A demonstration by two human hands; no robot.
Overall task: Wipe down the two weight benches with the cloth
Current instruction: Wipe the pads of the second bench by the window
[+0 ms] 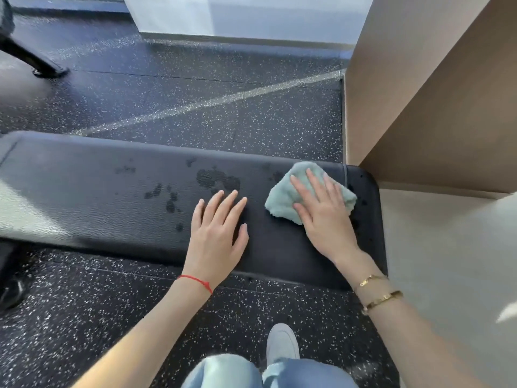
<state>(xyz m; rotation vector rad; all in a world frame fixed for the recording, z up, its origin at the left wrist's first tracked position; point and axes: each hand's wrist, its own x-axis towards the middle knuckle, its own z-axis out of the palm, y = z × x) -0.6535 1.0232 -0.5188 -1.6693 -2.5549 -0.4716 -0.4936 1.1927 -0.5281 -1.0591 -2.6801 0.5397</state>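
A black padded weight bench (98, 197) runs across the view from left to right, with dark wet patches near its middle. A pale green cloth (282, 198) lies bunched on the right end of the pad. My right hand (324, 211) presses flat on the cloth, fingers spread over it. My left hand (218, 231) rests palm down on the bare pad just left of the cloth, fingers apart, holding nothing. Only this one bench pad is in view.
A tall brown partition or box (436, 102) stands right against the bench's right end. Black speckled rubber floor (195, 102) lies beyond and in front. A black equipment foot (42, 68) stands far left; another dark base (11, 289) sits near left. My grey shoe (282, 345) is below.
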